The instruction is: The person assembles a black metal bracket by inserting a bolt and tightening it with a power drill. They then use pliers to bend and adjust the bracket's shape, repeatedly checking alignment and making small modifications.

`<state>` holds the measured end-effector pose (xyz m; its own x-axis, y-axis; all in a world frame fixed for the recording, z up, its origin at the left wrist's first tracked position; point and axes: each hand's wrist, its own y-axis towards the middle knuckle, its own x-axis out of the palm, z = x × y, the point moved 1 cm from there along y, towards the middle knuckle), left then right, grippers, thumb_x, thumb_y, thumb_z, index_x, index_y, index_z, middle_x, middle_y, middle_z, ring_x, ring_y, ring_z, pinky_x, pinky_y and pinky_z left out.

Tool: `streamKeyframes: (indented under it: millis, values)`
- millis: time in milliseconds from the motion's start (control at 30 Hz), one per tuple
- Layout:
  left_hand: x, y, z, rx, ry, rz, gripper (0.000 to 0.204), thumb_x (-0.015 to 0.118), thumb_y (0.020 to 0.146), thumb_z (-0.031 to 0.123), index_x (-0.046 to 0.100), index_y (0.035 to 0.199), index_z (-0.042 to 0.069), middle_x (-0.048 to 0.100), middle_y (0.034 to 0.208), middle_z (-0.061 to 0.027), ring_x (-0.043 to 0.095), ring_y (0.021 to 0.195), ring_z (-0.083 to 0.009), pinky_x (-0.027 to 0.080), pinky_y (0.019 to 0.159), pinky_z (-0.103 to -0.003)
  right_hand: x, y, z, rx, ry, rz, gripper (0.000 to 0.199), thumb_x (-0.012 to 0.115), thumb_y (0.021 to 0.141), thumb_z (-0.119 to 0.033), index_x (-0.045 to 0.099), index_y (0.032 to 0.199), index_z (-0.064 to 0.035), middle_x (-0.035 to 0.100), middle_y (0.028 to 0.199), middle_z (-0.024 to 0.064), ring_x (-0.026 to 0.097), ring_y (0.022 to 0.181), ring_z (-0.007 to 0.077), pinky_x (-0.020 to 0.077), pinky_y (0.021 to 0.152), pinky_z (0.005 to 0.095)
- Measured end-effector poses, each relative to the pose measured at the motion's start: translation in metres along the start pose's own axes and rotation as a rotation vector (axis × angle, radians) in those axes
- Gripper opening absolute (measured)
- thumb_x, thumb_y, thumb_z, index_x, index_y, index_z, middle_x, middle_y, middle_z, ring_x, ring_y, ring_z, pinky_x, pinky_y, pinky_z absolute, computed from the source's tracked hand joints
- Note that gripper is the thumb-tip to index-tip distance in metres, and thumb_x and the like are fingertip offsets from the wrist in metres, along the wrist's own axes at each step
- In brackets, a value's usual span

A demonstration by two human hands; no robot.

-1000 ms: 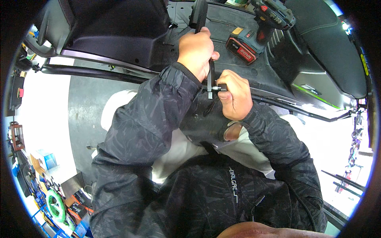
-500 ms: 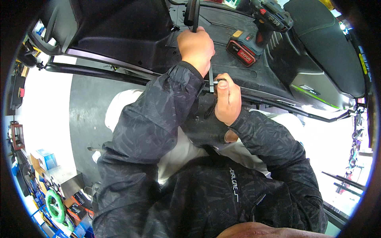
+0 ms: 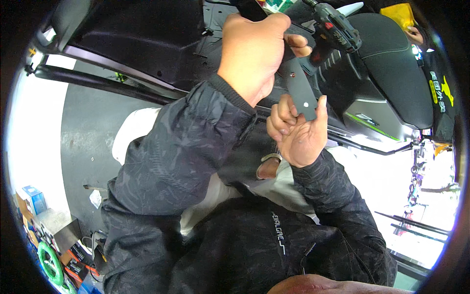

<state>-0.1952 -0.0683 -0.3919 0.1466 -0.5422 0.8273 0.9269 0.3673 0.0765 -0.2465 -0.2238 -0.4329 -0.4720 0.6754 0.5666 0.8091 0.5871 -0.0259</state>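
Note:
My left hand (image 3: 252,54) is closed round a dark metal bracket above the black footboard (image 3: 213,24) of a scooter-like vehicle. A flat plate end of the bracket (image 3: 302,90) slants down from that hand toward me, showing two holes or fasteners. A black part stands out beyond my left knuckles, mostly hidden by the hand. Below the plate my right hand (image 3: 304,137) is turned palm up. Its curled fingers lie along one edge of the plate's lower end, and its thumb stands up on the other side. Whether the fingers also hold something small is hidden.
A cordless drill (image 3: 338,29) lies at the far right of the footboard, beside the black seat (image 3: 387,44). A black tube (image 3: 98,85) runs along the vehicle's near side. Another person's hand (image 3: 415,35) shows by a yellow item (image 3: 399,17). Boxes and a green coil (image 3: 49,262) stand lower left.
The bracket has been raised and turned so its flat face shows. My right hand has turned from a thumb-on-top grip to palm up. My left hand has come nearer the camera.

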Motion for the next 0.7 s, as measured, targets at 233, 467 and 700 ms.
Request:
streamKeyframes:
  millis: [233,467,700]
  values:
    - [-0.007,-0.003,0.003,-0.038,-0.005,0.009,0.015,0.064,0.098,0.008,0.064,0.093,-0.007,0.068,0.076,-0.0175,0.073,0.067,-0.0270,0.062,0.069,-0.041,0.017,-0.004,-0.003,0.010,0.059,0.034,0.069,0.020,0.108,-0.074,0.040,0.089,-0.0105,0.032,0.075,-0.0002,0.034,0.063,0.0145,0.0325,0.057,0.0308]
    - [-0.004,-0.005,0.006,-0.085,-0.019,0.035,0.016,0.064,0.098,0.008,0.066,0.094,-0.008,0.067,0.078,-0.0173,0.073,0.071,-0.0278,0.062,0.070,-0.043,0.018,-0.002,-0.005,0.014,0.068,-0.002,0.069,0.020,0.109,-0.073,0.042,0.090,-0.0106,0.033,0.075,0.0002,0.035,0.063,0.0146,0.0338,0.058,0.0304]
    - [-0.005,-0.009,-0.002,-0.261,0.035,0.058,0.023,0.057,0.099,0.011,0.064,0.094,-0.010,0.068,0.080,-0.0194,0.071,0.071,-0.0300,0.060,0.069,-0.050,-0.027,-0.003,-0.030,0.035,-0.563,-0.013,0.079,0.020,0.109,-0.069,0.061,0.104,-0.0020,0.066,0.092,0.0170,0.064,0.082,0.0283,0.0525,0.074,0.0421]
